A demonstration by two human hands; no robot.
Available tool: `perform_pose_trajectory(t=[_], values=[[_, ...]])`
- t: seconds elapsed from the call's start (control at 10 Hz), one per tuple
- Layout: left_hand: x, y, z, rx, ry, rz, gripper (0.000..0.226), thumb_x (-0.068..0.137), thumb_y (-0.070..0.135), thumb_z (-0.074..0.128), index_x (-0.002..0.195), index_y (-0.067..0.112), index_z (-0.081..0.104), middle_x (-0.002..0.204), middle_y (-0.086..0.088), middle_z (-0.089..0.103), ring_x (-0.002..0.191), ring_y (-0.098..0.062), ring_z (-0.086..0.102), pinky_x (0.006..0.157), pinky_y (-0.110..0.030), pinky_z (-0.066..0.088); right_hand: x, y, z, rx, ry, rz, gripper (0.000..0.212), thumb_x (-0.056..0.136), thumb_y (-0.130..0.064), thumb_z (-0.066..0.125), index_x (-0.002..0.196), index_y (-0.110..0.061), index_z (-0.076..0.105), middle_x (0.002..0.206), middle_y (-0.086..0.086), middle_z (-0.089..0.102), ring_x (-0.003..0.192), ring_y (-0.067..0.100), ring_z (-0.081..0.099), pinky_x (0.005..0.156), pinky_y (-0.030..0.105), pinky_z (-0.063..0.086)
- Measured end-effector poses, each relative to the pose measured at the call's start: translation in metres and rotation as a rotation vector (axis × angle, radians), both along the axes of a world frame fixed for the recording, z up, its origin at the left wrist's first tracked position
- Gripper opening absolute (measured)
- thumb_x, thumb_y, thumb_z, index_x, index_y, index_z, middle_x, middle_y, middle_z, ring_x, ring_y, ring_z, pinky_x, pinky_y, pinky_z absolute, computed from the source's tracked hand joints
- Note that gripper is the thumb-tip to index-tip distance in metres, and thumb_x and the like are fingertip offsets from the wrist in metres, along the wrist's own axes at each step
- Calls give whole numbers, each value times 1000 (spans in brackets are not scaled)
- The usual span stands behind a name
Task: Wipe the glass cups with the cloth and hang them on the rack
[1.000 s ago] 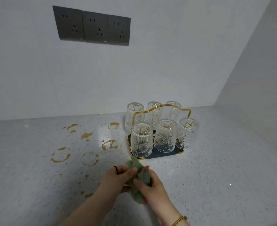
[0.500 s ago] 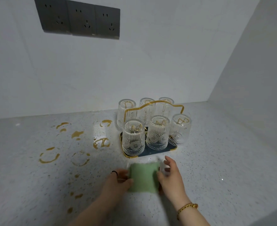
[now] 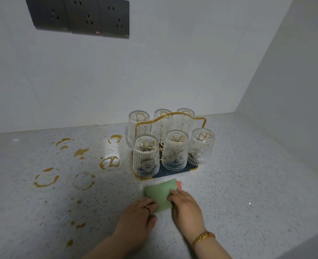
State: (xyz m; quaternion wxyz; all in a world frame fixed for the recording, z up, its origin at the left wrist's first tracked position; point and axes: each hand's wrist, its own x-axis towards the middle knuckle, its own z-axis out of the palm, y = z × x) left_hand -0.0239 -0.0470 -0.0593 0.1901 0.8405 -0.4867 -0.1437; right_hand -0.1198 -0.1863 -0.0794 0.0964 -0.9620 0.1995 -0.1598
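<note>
Glass cups (image 3: pixel 175 152), six of them, stand on the biggest thing before you, the pale speckled surface (image 3: pixel 248 184), which runs back to a white wall (image 3: pixel 173 71). High on that wall sits a row of dark sockets (image 3: pixel 79 15). To the left of the cups, brown ring stains (image 3: pixel 80 151) are scattered across the surface.

The rack (image 3: pixel 170 172) has a dark tray with a gold rim and a gold wire handle arching over it. The cups hang on it mouth down in two rows of three, each over a gold peg.

Just in front of the tray, near it but apart, the green cloth (image 3: pixel 159 193) lies on the surface, with a pink edge showing at its far right corner.

Your left grip (image 3: pixel 135 219) pinches the cloth's near left edge between finger and thumb. Your right grip (image 3: pixel 187 208) rests bent fingers on top of the cloth's right side. Its thumb is hidden, so you cannot tell whether it grasps the cloth or only presses it.

A gold bracelet (image 3: pixel 204 237) circles your right wrist, and a black ring (image 3: pixel 148 210) sits on a left finger.
</note>
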Motion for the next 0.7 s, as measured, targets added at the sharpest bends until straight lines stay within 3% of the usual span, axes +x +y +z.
perform_pose_trajectory(t=[0.1,0.2,0.3,0.4,0.5,0.6,0.7], values=[[1,-3,0,80,3,-12,83,71,62,6,143,28,30,154,16,17,141,-2,14,113,-17,9,-2,-1,-9,34,-44,-21,54,27,-2,87,71,-28,71,88,-11,73,80,11,70,66,18,53],[4,5,1,-2,120,27,42,95,32,41,137,26,41,149,14,30,139,-5,24,108,-12,13,-6,2,-17,41,-88,-28,54,33,2,86,78,-25,72,93,-7,73,87,15,70,67,24,55],[10,28,4,-106,244,164,28,94,18,48,120,26,56,123,17,45,126,-6,43,105,-12,27,-9,5,-19,5,-208,-55,40,47,1,78,80,-21,72,92,-4,73,95,16,64,79,23,50],[23,62,11,-147,239,306,23,96,18,44,104,38,52,113,15,44,122,-7,44,101,-13,28,-5,17,-12,43,-395,-63,21,65,-8,58,79,-15,72,79,-1,72,89,8,50,83,19,39],[36,94,21,-237,177,538,21,93,15,49,97,33,60,110,5,55,116,-16,50,96,-20,33,14,35,0,55,-482,-8,27,69,-17,44,72,-12,70,66,0,69,78,10,49,69,16,41],[49,133,25,-315,72,742,18,86,3,58,98,8,69,108,-12,64,110,-30,56,94,-35,39,43,60,-1,66,-463,102,26,68,-19,43,69,-13,69,62,-2,67,76,10,48,64,14,41],[56,168,24,-293,4,895,15,84,3,61,94,5,71,105,-15,67,107,-34,57,90,-38,42,61,83,6,101,-332,198,19,71,-15,50,78,-17,67,73,-3,69,78,4,55,68,9,41]])
